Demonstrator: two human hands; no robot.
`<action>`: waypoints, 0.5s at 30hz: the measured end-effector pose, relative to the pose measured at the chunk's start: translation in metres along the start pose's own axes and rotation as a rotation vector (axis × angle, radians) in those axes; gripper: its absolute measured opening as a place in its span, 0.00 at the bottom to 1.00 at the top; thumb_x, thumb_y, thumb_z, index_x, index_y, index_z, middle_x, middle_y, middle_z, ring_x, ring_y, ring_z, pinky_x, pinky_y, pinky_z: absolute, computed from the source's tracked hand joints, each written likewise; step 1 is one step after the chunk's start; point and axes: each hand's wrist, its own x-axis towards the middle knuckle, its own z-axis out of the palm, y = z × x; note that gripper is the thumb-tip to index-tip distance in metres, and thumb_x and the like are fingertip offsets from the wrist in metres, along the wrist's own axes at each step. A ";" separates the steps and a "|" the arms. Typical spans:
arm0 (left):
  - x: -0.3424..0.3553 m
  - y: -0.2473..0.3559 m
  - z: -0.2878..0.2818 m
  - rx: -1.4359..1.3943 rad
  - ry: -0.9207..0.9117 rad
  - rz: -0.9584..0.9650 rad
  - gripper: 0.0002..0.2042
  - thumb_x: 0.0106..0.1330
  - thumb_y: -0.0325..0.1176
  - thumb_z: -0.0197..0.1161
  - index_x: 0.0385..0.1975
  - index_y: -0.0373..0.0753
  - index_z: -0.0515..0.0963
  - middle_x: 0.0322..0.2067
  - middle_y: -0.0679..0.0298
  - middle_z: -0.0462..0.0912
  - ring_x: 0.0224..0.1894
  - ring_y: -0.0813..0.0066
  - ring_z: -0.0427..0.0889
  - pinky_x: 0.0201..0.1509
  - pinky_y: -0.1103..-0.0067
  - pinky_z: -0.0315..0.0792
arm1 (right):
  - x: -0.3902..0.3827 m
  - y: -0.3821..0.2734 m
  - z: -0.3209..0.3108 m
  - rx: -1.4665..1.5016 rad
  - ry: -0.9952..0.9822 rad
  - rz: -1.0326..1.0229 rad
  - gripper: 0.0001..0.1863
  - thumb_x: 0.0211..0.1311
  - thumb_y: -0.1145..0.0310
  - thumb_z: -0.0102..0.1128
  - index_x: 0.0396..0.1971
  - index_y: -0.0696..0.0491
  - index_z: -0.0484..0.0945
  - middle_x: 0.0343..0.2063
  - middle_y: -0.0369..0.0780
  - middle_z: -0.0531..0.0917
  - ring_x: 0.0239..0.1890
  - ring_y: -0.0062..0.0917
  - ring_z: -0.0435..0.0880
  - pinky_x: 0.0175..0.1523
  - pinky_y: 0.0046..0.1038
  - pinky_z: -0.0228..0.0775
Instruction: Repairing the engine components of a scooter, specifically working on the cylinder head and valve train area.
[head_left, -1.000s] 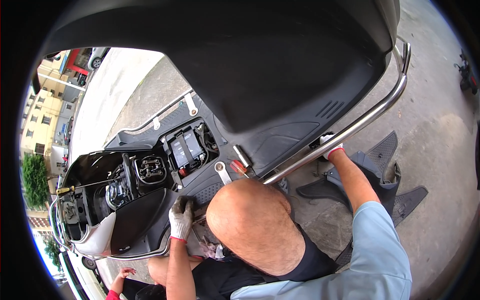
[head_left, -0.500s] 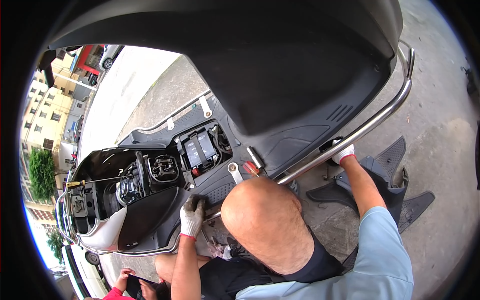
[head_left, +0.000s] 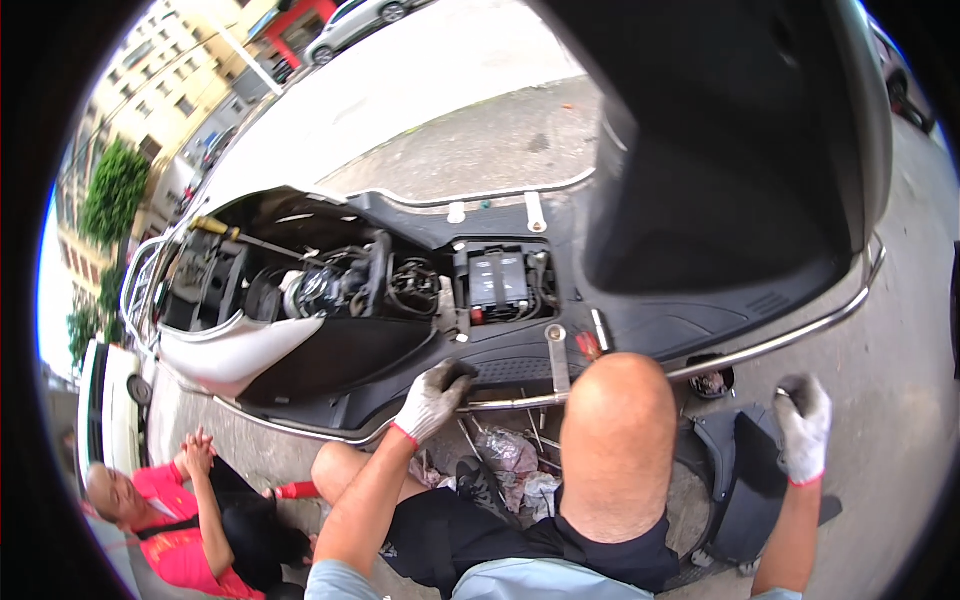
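Note:
Both of my hands wear white knitted gloves with dark, soiled fingers. My left hand [head_left: 435, 398] is closed at the chrome side rail [head_left: 500, 404] of a scooter, its fingers bent over the edge. Held in the air at the right, my right hand [head_left: 803, 425] is pinched; a tiny pale speck shows at its fingertips, too small to name. Between that hand and the scooter is a dark bowl [head_left: 712, 382] of small parts. A battery [head_left: 498, 280] sits in the opened floorboard. On the floorboard by my knee lie a metal socket [head_left: 600, 330] and a red-handled tool [head_left: 588, 346].
A yellow-handled screwdriver [head_left: 215, 228] lies across the exposed engine bay [head_left: 340, 285]. Black plastic panels [head_left: 745, 460] rest on the ground at the right. Rags [head_left: 515, 460] and rods lie under the rail. A person in a red shirt [head_left: 185, 540] sits at the lower left.
My right hand has drawn back from the bowl beside the rail and is now raised in a pinch. My left hand stays at the scooter's edge. The view has swung, bringing the seated person in.

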 end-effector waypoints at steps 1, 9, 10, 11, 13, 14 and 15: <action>0.004 0.019 0.003 0.056 -0.028 0.045 0.10 0.72 0.29 0.57 0.46 0.32 0.81 0.39 0.54 0.86 0.41 0.70 0.84 0.50 0.74 0.76 | -0.004 -0.032 0.000 -0.003 0.028 -0.180 0.05 0.57 0.79 0.57 0.34 0.58 0.76 0.27 0.33 0.76 0.29 0.14 0.73 0.37 0.19 0.67; 0.009 -0.019 -0.015 -0.325 -0.063 0.089 0.24 0.78 0.48 0.51 0.54 0.30 0.77 0.48 0.51 0.83 0.51 0.67 0.82 0.54 0.70 0.76 | 0.015 -0.214 0.188 -0.540 -0.464 -1.045 0.09 0.48 0.71 0.64 0.32 0.53 0.79 0.26 0.40 0.83 0.28 0.39 0.81 0.39 0.39 0.72; 0.010 -0.011 -0.014 -0.342 -0.057 0.095 0.24 0.78 0.48 0.51 0.54 0.30 0.77 0.48 0.51 0.83 0.51 0.67 0.82 0.54 0.70 0.76 | 0.019 -0.210 0.218 -0.629 -0.558 -1.078 0.09 0.50 0.68 0.64 0.32 0.53 0.78 0.26 0.40 0.83 0.29 0.39 0.82 0.40 0.40 0.71; 0.008 0.012 -0.011 -0.766 -0.134 0.005 0.26 0.78 0.52 0.50 0.58 0.31 0.75 0.50 0.53 0.82 0.53 0.65 0.81 0.57 0.68 0.75 | 0.023 -0.203 0.244 -0.726 -0.647 -1.102 0.09 0.52 0.65 0.63 0.31 0.52 0.78 0.25 0.40 0.82 0.30 0.38 0.83 0.41 0.40 0.70; 0.002 0.033 -0.012 -1.206 -0.188 -0.084 0.29 0.78 0.55 0.48 0.61 0.32 0.72 0.52 0.54 0.81 0.56 0.63 0.79 0.60 0.65 0.75 | 0.019 -0.190 0.296 -0.782 -0.740 -1.140 0.08 0.54 0.65 0.63 0.31 0.52 0.80 0.26 0.41 0.83 0.30 0.39 0.83 0.43 0.41 0.70; 0.003 0.036 -0.011 -1.385 -0.147 -0.113 0.31 0.77 0.57 0.48 0.63 0.33 0.70 0.51 0.56 0.81 0.55 0.62 0.80 0.61 0.64 0.74 | 0.018 -0.180 0.315 -0.792 -0.750 -1.162 0.08 0.55 0.65 0.63 0.31 0.52 0.80 0.26 0.41 0.82 0.31 0.39 0.83 0.43 0.42 0.70; 0.004 0.036 -0.009 -1.566 -0.098 -0.148 0.33 0.77 0.59 0.48 0.65 0.34 0.69 0.49 0.58 0.82 0.54 0.62 0.80 0.62 0.63 0.74 | 0.017 -0.171 0.333 -0.797 -0.767 -1.182 0.08 0.56 0.65 0.63 0.32 0.52 0.80 0.26 0.41 0.82 0.31 0.39 0.83 0.42 0.42 0.70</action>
